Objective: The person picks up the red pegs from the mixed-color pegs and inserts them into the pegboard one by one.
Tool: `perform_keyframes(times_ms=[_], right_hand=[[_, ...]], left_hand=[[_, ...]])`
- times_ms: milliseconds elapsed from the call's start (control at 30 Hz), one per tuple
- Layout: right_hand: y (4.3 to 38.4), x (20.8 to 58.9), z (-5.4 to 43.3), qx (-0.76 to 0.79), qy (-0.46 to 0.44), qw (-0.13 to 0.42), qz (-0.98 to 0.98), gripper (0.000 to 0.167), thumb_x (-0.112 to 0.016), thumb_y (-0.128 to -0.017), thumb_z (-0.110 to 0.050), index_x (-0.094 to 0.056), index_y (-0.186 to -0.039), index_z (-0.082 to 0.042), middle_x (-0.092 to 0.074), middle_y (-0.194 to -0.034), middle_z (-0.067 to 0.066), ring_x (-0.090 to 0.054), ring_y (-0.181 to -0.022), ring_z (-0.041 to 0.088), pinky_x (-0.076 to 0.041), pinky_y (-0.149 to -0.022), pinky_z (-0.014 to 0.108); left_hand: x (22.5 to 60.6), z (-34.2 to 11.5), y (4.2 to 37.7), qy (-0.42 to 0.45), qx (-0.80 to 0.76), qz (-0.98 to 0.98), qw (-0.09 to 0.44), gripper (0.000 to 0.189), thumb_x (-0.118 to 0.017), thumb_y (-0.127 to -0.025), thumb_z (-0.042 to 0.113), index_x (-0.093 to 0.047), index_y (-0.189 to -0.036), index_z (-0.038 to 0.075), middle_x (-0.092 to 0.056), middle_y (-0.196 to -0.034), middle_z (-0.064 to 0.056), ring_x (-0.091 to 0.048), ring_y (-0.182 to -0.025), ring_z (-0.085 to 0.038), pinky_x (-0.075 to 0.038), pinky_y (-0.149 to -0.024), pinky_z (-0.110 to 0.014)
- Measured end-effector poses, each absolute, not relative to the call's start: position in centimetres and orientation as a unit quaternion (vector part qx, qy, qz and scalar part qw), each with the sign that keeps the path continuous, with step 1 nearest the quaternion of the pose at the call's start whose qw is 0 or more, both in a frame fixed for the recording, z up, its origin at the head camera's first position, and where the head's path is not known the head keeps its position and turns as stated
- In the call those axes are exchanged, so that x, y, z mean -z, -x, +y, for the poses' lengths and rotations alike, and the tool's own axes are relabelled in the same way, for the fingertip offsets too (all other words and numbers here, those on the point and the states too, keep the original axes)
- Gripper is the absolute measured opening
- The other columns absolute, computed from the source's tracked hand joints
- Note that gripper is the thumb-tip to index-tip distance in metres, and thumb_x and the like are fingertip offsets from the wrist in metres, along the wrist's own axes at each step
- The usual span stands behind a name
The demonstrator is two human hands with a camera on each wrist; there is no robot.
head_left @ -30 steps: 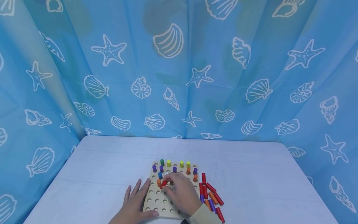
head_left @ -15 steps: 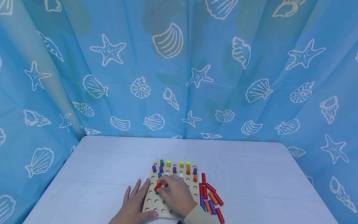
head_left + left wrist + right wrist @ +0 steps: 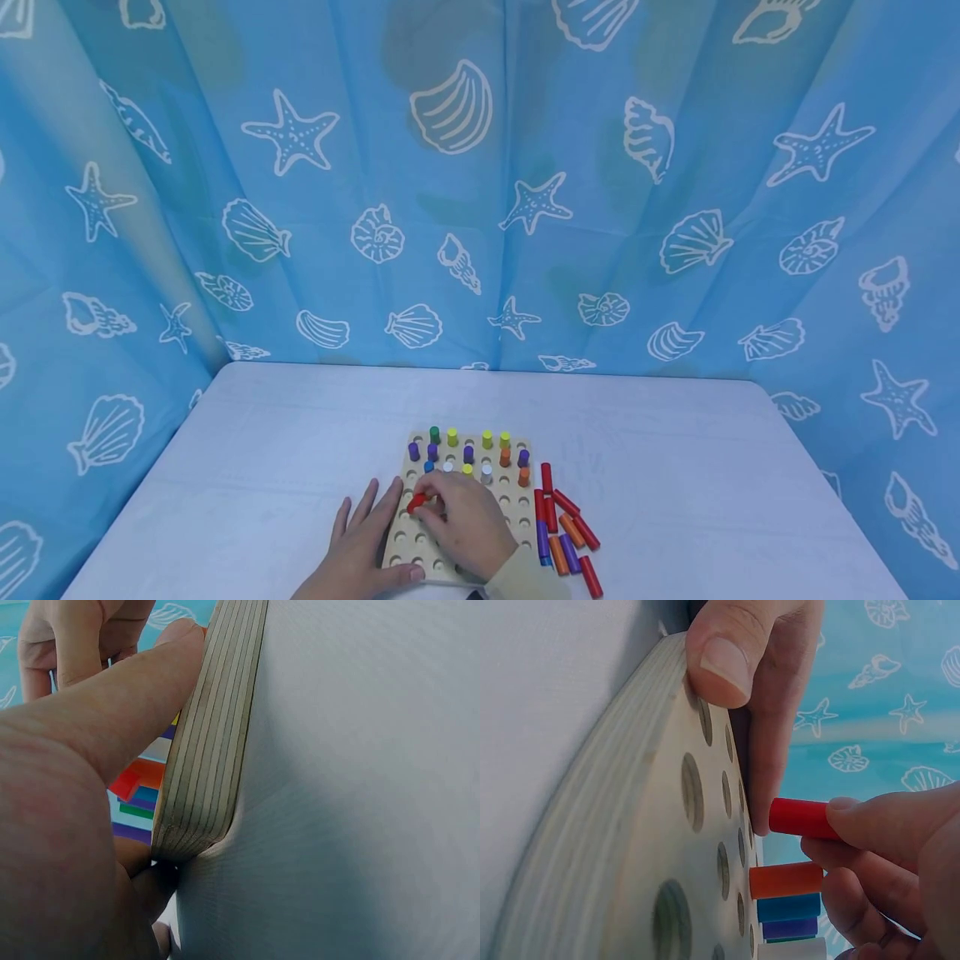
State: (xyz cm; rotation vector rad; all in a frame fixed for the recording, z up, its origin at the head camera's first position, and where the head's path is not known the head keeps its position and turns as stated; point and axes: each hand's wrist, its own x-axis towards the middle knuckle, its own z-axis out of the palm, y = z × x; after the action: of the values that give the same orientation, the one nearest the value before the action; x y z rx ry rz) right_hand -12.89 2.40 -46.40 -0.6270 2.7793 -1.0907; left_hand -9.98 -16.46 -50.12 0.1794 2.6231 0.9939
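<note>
My left hand (image 3: 360, 537) lies along the left side of the wooden pegboard (image 3: 409, 552), fingers straight and spread. Its thumb (image 3: 142, 686) presses on the near edge. Between thumb and fingers my right hand (image 3: 468, 521) pinches a red peg (image 3: 802, 817), held roughly upright over the left part of the board. A gap shows between that peg's lower end and the board face in the right wrist view. Close by stand an orange peg (image 3: 787, 881) and a blue peg (image 3: 789, 907). The right hand covers part of the middle of the board in the head view.
Green (image 3: 434, 435), yellow, purple, white and orange pegs stand in the board's far rows. Loose red (image 3: 590, 577), orange (image 3: 558, 555), purple and blue pegs lie right of the board on the white table (image 3: 675, 475). A blue shell-print curtain (image 3: 585, 250) surrounds the table.
My right hand has moved left across the board with the red peg, toward the left hand's fingers. The left hand has stayed in place on the board.
</note>
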Motion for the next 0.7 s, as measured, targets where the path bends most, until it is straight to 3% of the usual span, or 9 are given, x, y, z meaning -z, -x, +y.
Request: perform_keyframes(times_ms=[433, 700], right_hand=[[12.8, 46.6, 1.8, 0.340, 0.214, 0.054, 0.914, 0.021, -0.074, -0.093, -0.027, -0.069, -0.113, -0.021, -0.057, -0.078, -0.018, -0.047, -0.065, -0.002, -0.043, -0.061, 0.020], [13.0, 46.7, 1.3, 0.311, 0.219, 0.071, 0.922, 0.024, -0.074, -0.093, -0.026, -0.068, -0.115, -0.021, -0.059, -0.078, -0.016, -0.050, -0.069, -0.002, -0.047, -0.065, 0.021]], left_hand=[[50.3, -16.4, 10.1, -0.066, -0.347, 0.921, 0.163, 0.118, -0.077, -0.072, 0.068, -0.026, -0.160, 0.009, -0.030, -0.163, -0.013, -0.006, -0.153, -0.041, 0.008, -0.117, -0.066], [50.4, -16.3, 10.1, -0.062, -0.345, 0.922, 0.163, 0.120, -0.077, -0.069, 0.071, -0.026, -0.160, 0.009, -0.031, -0.162, -0.014, -0.007, -0.153, -0.042, 0.007, -0.118, -0.066]])
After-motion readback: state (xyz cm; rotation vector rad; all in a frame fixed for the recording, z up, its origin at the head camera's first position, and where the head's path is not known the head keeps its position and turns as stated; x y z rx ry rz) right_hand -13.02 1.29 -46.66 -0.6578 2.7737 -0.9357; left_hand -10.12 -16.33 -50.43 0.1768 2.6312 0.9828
